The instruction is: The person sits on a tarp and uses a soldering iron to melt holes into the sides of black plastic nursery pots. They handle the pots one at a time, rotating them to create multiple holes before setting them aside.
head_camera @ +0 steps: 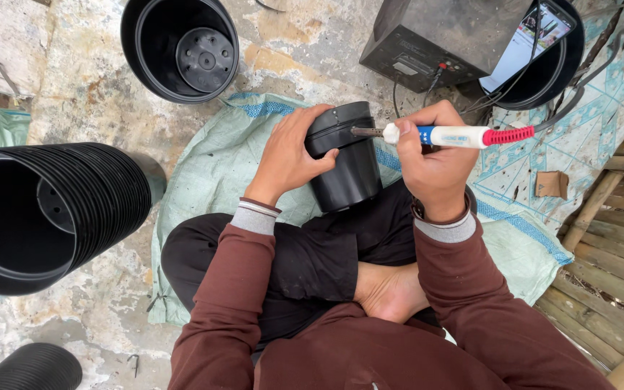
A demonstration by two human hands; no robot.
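A small black plastic pot lies on its side on my lap, its base turned away from me. My left hand grips the pot's base end from the left. My right hand holds a soldering iron with a white, blue and red handle. Its metal tip touches the upper side of the pot near the base. I sit cross-legged on a pale green woven sack.
A thick nested stack of black pots lies at the left. A single empty black pot stands at the top. A black box with cables, a phone, another pot stack and bamboo slats surround me.
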